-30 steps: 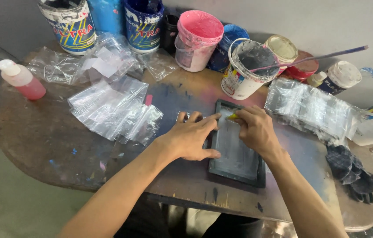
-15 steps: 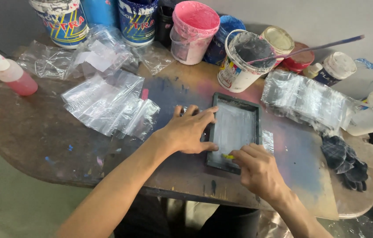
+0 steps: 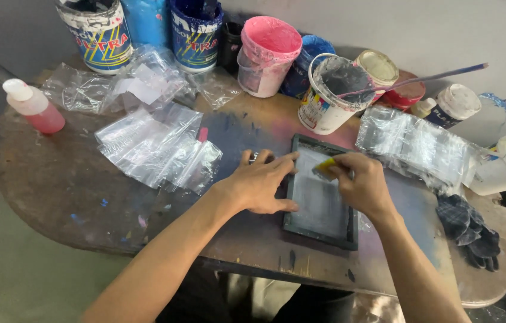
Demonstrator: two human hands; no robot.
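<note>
While left hand (image 3: 259, 185) presses flat on the dark frame's (image 3: 323, 234) left edge at the surface's (image 3: 55, 191) near middle, right hand (image 3: 363, 182) pinches a yellow scraper (image 3: 325, 168) over the frame's far end. Clear bags (image 3: 157, 146) left; paint tubs (image 3: 331, 96) behind.

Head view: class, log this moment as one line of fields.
left hand: pressed on frame edge | right hand: holds yellow scraper at far end of frame | table: paint tubs, plastic bags
</note>
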